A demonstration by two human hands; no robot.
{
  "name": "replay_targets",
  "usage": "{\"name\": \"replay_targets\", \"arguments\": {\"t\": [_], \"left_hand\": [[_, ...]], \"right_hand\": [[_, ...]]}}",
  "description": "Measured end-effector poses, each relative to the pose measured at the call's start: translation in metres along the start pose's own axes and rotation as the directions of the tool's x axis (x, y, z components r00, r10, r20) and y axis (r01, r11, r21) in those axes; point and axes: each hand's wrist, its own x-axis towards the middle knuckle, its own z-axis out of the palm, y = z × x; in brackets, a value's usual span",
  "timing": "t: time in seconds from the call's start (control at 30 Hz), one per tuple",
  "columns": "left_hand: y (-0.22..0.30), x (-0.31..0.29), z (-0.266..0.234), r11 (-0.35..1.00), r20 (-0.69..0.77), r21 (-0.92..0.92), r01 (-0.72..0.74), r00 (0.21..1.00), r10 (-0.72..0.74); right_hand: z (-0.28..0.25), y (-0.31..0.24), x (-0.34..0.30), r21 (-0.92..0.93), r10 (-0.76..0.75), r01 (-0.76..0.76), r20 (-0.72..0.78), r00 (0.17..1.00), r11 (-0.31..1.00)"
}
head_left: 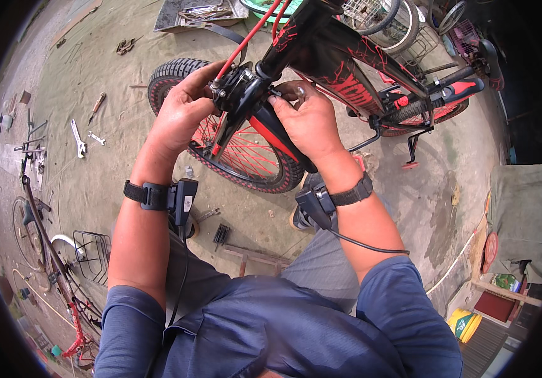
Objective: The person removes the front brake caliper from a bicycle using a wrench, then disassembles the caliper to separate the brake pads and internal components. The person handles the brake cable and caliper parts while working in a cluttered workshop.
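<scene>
Front brake (238, 88) is held by half-curled left fingers (200, 78); right fingers (285, 109) are bent, hold unclear; even pressure is advised.

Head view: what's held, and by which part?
Left hand is at the brake mechanism, right hand at the fork top; actual grip cannot be told.

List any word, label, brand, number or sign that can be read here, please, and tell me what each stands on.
Large red lettering on the black frame tube: printed wording, not copied out here.
White label on the black box strapped to the left forearm: too small to read.
Pale lettering on the yellow container: too small to read surely.
</scene>
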Motion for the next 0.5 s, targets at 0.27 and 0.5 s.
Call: {"name": "replay_targets", "arguments": {"t": [0.27,0.5], "left_hand": [[-0.001,-0.002,-0.003,1.000,0.016,-0.013,0.007,1.000,-0.007],[-0.007,-0.008,-0.015,1.000,-0.034,0.012,0.019,0.999,-0.019]], "right_hand": [[-0.003,-0.002,0.002,0.036,0.049,-0.050,0.023,0.999,0.998],[-0.004,-0.005,0.004,0.037,0.050,-0.052,0.039,0.998,0.998]]}}
